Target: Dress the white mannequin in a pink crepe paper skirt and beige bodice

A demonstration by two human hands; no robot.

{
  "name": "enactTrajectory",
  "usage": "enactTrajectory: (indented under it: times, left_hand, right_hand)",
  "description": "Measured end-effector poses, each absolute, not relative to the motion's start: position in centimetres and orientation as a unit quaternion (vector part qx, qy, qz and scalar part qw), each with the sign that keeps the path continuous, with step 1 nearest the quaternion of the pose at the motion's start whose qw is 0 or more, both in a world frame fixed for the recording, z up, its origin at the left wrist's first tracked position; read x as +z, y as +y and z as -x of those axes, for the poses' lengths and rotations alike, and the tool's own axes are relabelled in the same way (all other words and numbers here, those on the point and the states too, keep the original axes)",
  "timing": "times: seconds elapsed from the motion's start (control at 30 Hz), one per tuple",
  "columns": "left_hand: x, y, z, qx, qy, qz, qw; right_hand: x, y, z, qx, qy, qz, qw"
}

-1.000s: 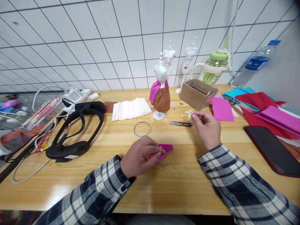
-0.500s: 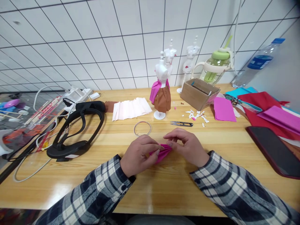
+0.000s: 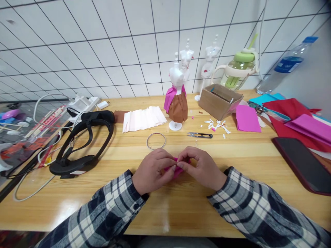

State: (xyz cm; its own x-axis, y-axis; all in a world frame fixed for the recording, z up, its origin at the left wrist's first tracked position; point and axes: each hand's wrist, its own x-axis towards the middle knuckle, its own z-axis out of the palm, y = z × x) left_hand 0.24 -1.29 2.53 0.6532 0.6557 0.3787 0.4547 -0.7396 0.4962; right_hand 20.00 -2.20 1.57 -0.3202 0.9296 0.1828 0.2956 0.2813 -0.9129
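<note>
Pleated pink paper [image 3: 178,167] sat pinched between left hand [image 3: 154,169] and right hand [image 3: 201,168] fingertips, braced low over counter [image 3: 181,206], likely keeping folds gathered.

on the wooden table [image 3: 181,210] a black headset [image 3: 74,166] lies at left, a white pleated paper [image 3: 143,119] and a wire ring [image 3: 147,141] sit mid-table, thread snips [image 3: 200,135] lie near a dressed mannequin [image 3: 178,103], and a cardboard box [image 3: 216,103], a pink sheet [image 3: 247,119] and a dark tablet [image 3: 302,163] lie to the right.
</note>
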Motion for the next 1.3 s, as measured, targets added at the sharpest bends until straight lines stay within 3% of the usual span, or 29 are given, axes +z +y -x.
enactTrajectory:
  times: [0.23,0.4,0.7,0.9,1.1,1.3]
  left_hand:
    - [2.2,-1.3,-0.1,0.181,0.384,-0.885,0.189]
    - [1.1,-1.4,-0.5,0.121,0.424,-0.886,0.144]
    - [1.4,-0.6,-0.1,0.106,0.446,-0.881,0.12]
    - [1.4,-0.7,-0.1,0.101,0.437,-0.886,0.12]
    - [1.9,-0.9,-0.1,0.056,0.38,-0.922,0.049]
    - [2.2,-1.0,-0.2,0.017,0.364,-0.931,0.019]
  right_hand:
    - [1.1,-0.6,-21.9,0.506,-0.577,0.466,0.441]
    - [0.4,0.6,-23.3,0.543,-0.598,0.456,0.373]
    - [-0.7,0.0,-22.9,0.33,-0.811,0.411,0.254]
    - [-0.8,-0.1,-22.4,0.315,-0.822,0.407,0.242]
    - [-0.4,0.1,-22.7,0.309,-0.795,0.431,0.294]
    - [-0.4,0.7,-23.2,0.322,-0.787,0.466,0.242]
